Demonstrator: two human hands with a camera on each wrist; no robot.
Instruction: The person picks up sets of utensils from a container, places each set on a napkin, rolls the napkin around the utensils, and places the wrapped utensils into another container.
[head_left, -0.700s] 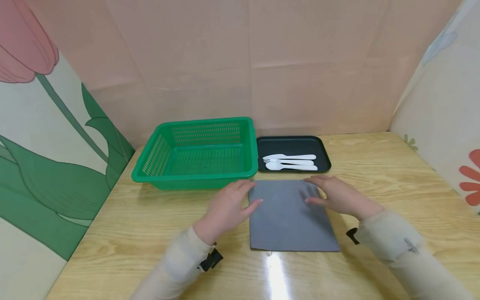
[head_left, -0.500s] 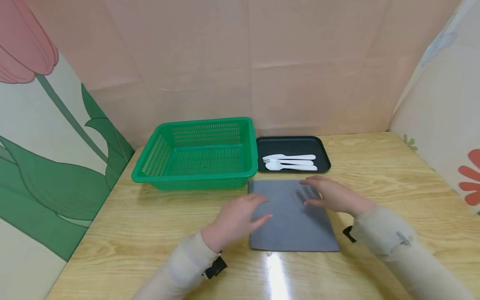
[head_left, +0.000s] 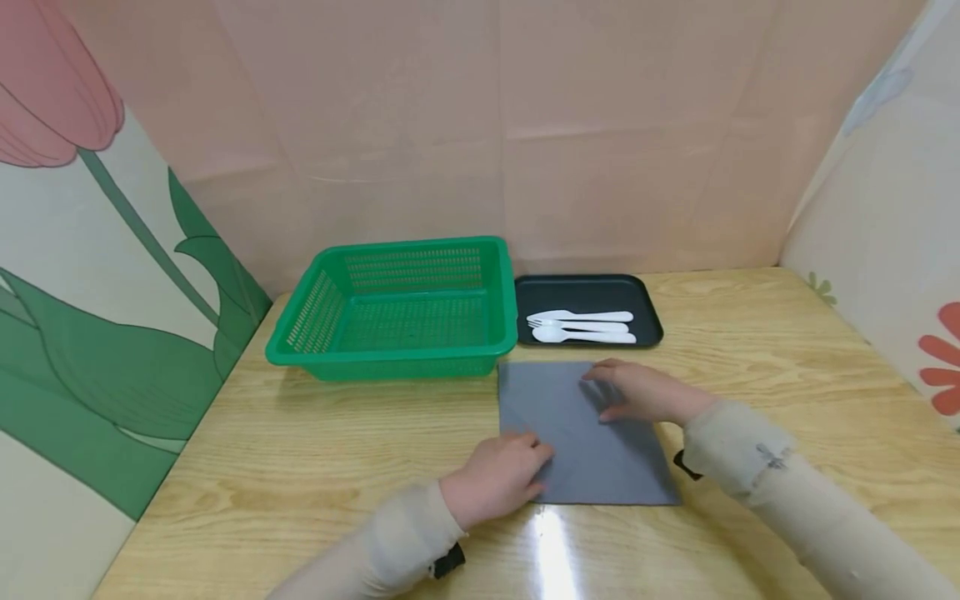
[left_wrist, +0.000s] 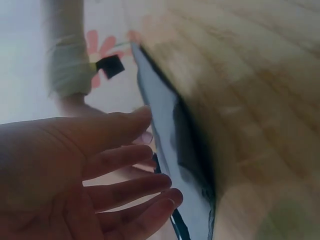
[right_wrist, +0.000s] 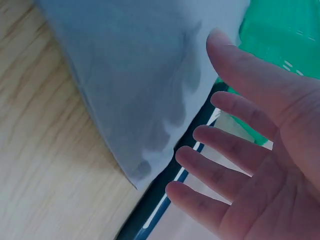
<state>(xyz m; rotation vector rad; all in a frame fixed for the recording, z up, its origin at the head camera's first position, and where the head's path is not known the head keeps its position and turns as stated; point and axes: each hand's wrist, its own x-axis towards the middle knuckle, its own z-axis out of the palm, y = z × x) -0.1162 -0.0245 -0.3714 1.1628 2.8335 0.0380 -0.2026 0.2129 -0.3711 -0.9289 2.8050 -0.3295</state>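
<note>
A grey cloth (head_left: 592, 462) lies flat on the wooden table in the head view, its near edge lifting slightly in the left wrist view. My left hand (head_left: 498, 477) is over the cloth's near left corner, fingers slightly bent. In the left wrist view that hand (left_wrist: 50, 170) has its thumb and fingers spread apart, with nothing between them. Over the far right part of the cloth hovers my right hand (head_left: 651, 394). The right wrist view shows this hand (right_wrist: 280, 190) with fingers extended, casting a shadow on the cloth.
A green basket (head_left: 405, 355) stands behind and left of the cloth. Beside it, a black tray (head_left: 577, 292) bears a white knife (head_left: 600, 317), fork (head_left: 607, 327) and spoon (head_left: 600, 337). A pinkish sheet (head_left: 480, 150) hangs at the back, with patterned panels on both sides.
My left hand has come down and toward me, from beside the cloth's far left corner to its near left corner. The right hand has shifted slightly left over the cloth.
</note>
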